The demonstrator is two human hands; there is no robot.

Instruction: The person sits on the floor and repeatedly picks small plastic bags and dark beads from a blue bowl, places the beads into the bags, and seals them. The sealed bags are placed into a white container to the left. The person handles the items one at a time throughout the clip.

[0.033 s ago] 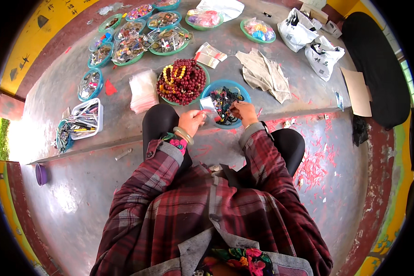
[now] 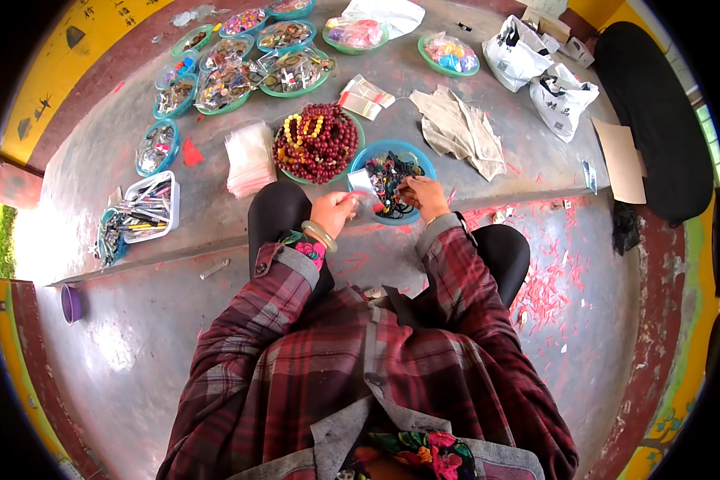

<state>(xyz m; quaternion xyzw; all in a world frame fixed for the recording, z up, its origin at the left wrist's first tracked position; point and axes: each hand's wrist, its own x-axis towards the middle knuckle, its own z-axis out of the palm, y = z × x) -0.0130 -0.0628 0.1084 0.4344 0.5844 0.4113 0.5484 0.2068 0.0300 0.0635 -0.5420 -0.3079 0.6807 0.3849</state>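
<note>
My left hand [image 2: 333, 211] is closed in a pinch on a small clear plastic bag [image 2: 361, 182], which stretches over the near left rim of a blue bowl [image 2: 426, 158]. A tangle of dark cords with small coloured pieces [image 2: 392, 180] fills the bowl. Over its right side, my right hand [image 2: 424, 197] has thumb and fingers pressed together at the cords. What exactly lies between those fingertips is too small to make out. Just left of the blue bowl stands a green bowl [image 2: 362, 132] heaped with dark red bead strings [image 2: 322, 152] and a few yellow ones.
A stack of clear bags [image 2: 250, 158] lies left of the beads. Bowls of packaged trinkets [image 2: 224, 86] crowd the far left, with a white tray of pens [image 2: 173, 212] nearer. Beige cloth [image 2: 460, 128] and white bags [image 2: 564, 100] lie right. Red scraps [image 2: 548, 280] litter the lower floor.
</note>
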